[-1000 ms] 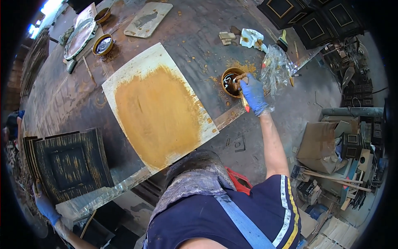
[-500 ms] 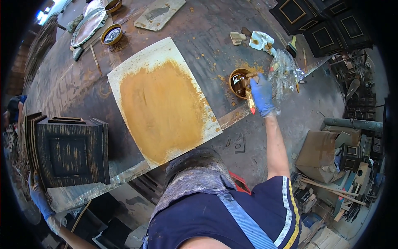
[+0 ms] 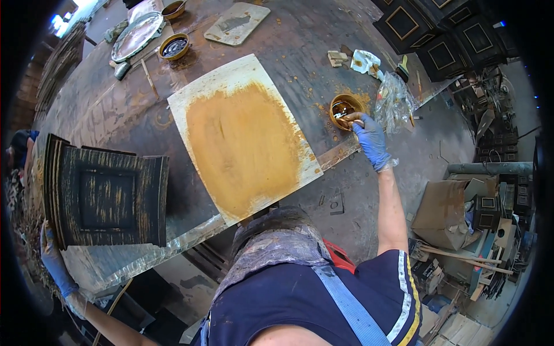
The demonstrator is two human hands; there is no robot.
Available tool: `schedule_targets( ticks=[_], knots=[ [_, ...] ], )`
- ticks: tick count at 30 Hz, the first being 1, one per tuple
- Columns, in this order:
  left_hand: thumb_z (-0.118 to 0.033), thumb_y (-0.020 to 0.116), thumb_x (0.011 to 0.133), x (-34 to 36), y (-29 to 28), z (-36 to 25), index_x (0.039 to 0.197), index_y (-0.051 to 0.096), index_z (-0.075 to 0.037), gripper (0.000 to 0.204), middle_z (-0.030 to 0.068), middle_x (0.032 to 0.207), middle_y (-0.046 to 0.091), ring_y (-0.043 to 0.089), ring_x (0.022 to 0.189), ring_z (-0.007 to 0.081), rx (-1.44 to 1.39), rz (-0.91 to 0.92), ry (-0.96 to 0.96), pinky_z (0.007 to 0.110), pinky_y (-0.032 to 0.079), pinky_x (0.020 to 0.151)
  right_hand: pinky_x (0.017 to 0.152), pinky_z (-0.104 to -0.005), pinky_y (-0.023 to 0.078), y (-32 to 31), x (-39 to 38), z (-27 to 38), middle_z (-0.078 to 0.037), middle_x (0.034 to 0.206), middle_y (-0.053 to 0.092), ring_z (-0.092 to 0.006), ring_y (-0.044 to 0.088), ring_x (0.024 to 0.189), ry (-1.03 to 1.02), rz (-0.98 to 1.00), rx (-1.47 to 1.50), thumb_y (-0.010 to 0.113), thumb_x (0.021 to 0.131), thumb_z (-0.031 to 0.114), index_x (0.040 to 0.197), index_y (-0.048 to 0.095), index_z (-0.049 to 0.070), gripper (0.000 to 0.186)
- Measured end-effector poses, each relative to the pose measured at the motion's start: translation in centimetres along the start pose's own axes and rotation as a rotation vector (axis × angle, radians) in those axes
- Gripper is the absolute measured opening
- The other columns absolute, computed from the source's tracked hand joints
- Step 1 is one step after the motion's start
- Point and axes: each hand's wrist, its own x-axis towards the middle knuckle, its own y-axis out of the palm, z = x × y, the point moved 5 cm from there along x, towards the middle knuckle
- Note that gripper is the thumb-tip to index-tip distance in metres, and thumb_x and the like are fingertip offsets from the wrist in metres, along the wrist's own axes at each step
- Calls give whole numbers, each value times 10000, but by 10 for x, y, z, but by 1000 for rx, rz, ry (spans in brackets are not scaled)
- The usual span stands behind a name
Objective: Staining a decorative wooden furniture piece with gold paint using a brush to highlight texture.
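My left hand (image 3: 56, 266), in a blue glove, is closed on the lower left edge of a black wooden cabinet piece (image 3: 107, 199). That piece is box-shaped with a framed panel, and pale streaks show through its worn finish. Over the near rim of a small brown bowl (image 3: 335, 120) of dark glossy liquid, my gloved right hand (image 3: 372, 143) is pinched, its fingertips stained brown. What it holds is hidden by the fingers. Between the hands lies a pale flat board (image 3: 242, 155), its middle coated orange-brown.
Farther back are a second bowl of dark liquid (image 3: 174, 47), an oval framed piece (image 3: 138, 36), a brush (image 3: 122, 70) and a spattered board (image 3: 237, 24). Crumpled plastic (image 3: 394, 104) lies right of my right hand. Dark panelled cabinets (image 3: 433, 40) stand far right; a cardboard box (image 3: 441, 213) sits below.
The cabinet piece has tilted, with its panelled face turned more toward me. My right hand has turned at the bowl, and the red-tipped thing beneath it is now out of sight. The view has shifted slightly.
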Motion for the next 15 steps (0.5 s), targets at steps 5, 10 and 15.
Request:
schedule_targets(
  ticks=[5, 10, 15],
  knots=[
    [-190, 422, 833, -14, -1, -1, 1059, 488, 5, 306, 100, 1000, 529, 480, 895, 136, -368, -35, -82, 248, 377, 783, 715, -254, 391, -18, -13, -24, -54, 795, 552, -130, 511, 769, -35, -286, 94, 412, 801, 163, 844, 548, 13, 207],
    [-201, 486, 810, -28, 2, -15, 998, 529, 10, 286, 53, 900, 570, 506, 789, 104, -424, -164, -87, 222, 402, 701, 718, -283, 436, -6, -5, -92, -105, 827, 545, -172, 537, 768, 240, -351, 780, 431, 818, 180, 917, 492, -23, 234],
    [-195, 519, 791, -25, 5, -37, 985, 535, 14, 286, 56, 915, 567, 506, 805, 84, -677, -139, -71, 199, 400, 719, 762, -295, 422, -8, -29, -82, -106, 900, 540, -195, 530, 830, 310, -358, 829, 447, 808, 191, 932, 496, -1, 234]
  ],
)
